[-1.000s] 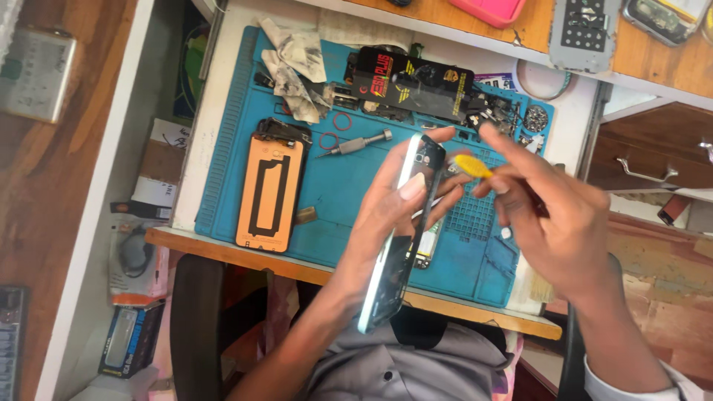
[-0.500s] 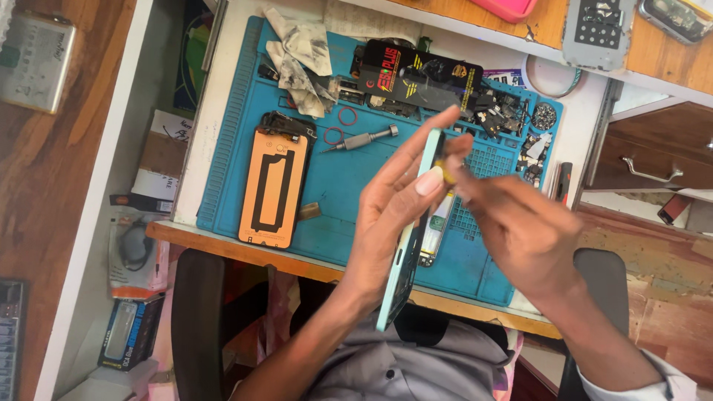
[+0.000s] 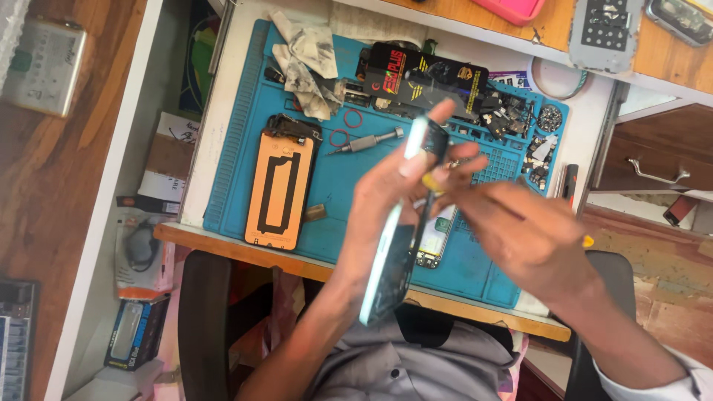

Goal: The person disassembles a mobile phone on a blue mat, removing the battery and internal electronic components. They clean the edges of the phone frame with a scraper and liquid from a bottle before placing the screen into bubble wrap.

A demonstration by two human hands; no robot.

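Since half a second ago my right hand (image 3: 523,238) has slid down toward 5 o'clock, blurred, its fingers pinched on a yellow-handled tool (image 3: 431,182) at the phone's top. My left hand (image 3: 394,186) holds the phone (image 3: 397,252) edge-on above the blue mat (image 3: 349,171), fingers clamped along its sides. At 9 o'clock lies an orange phone frame (image 3: 278,189); a screwdriver (image 3: 368,141) rests at 11 on the desk (image 3: 223,111).

It was a phone-repair workbench in a small workshop: a blue silicone repair mat (image 3: 223,178) covered the white table (image 3: 215,111), strewn with a small screwdriver (image 3: 368,141), loose phone parts (image 3: 531,145), grimy wipes (image 3: 304,63) and an orange phone frame (image 3: 278,189).
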